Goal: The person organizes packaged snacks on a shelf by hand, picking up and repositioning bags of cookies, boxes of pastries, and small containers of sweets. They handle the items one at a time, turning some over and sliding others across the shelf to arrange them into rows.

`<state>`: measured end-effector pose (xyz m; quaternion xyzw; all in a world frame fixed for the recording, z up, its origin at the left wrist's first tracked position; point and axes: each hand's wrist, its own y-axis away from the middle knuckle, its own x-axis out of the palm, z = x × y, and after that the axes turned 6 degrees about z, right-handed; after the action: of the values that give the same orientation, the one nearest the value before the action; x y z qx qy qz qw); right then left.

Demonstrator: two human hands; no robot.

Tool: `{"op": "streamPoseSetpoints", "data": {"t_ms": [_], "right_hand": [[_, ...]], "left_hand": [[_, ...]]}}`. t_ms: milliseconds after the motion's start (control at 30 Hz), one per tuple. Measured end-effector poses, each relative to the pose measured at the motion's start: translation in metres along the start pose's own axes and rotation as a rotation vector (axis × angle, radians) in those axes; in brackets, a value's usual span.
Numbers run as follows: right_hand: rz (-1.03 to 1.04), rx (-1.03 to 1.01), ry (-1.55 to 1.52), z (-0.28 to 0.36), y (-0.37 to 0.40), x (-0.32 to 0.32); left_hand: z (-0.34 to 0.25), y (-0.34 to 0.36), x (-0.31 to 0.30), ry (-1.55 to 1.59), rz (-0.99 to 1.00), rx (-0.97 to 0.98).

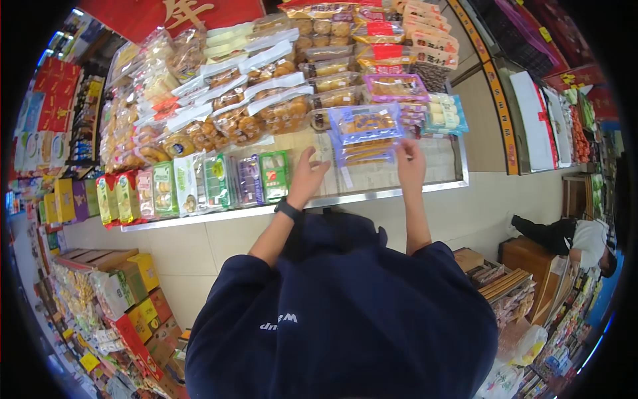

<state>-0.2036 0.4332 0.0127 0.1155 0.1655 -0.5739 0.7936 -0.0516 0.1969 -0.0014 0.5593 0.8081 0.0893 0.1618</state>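
Note:
My left hand (310,174), a dark watch on its wrist, is over the front part of the display table (425,186), fingers apart and holding nothing. It is between the green package (273,174) and the purple-blue packages (365,126). My right hand (410,159) is at the right side of those purple-blue packages, its fingers bent together; whether they grip a package edge is too small to tell. The purple-blue packages lie stacked, with long brown snacks showing through the lower one. Just right of them is a light-blue package (445,114).
Rows of bagged pastries (286,113) cover the table's back and left. Upright packs (163,189) line its front left edge. Boxes (146,269) stand at lower left. A wooden crate (505,282) is at lower right, with another person (588,241) beyond it.

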Motion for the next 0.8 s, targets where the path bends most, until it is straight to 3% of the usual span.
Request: {"op": "streamPoseSetpoints", "data": {"t_ms": [67, 167, 300, 367, 467, 567, 633, 800], "right_hand": [[-0.161, -0.012, 0.108, -0.003, -0.022, -0.026], [-0.120, -0.067, 0.263, -0.041, -0.049, -0.028], [0.011, -0.027, 0.230, -0.031, -0.053, -0.007], [0.003, -0.057, 0.268, -0.013, -0.048, 0.007], [-0.013, -0.050, -0.054, 0.033, -0.034, 0.032], [-0.007, -0.298, -0.016, 0.081, -0.029, 0.055], [0.153, -0.258, 0.016, 0.107, -0.030, 0.074], [0.575, -0.197, 0.163, 0.106, -0.030, 0.151]], "left_hand": [[-0.007, -0.033, 0.019, 0.150, 0.025, 0.034], [-0.040, -0.053, 0.035, 0.307, 0.103, 0.069], [-0.046, -0.059, 0.049, 0.491, 0.175, 0.095], [-0.051, -0.048, 0.050, 0.500, 0.184, 0.075], [-0.057, -0.026, 0.038, 0.591, 0.155, 0.038], [-0.069, 0.013, 0.020, 0.694, 0.096, -0.070], [-0.065, 0.043, 0.004, 0.760, 0.039, -0.190], [-0.022, 0.097, -0.035, 0.906, -0.099, -0.242]]}}
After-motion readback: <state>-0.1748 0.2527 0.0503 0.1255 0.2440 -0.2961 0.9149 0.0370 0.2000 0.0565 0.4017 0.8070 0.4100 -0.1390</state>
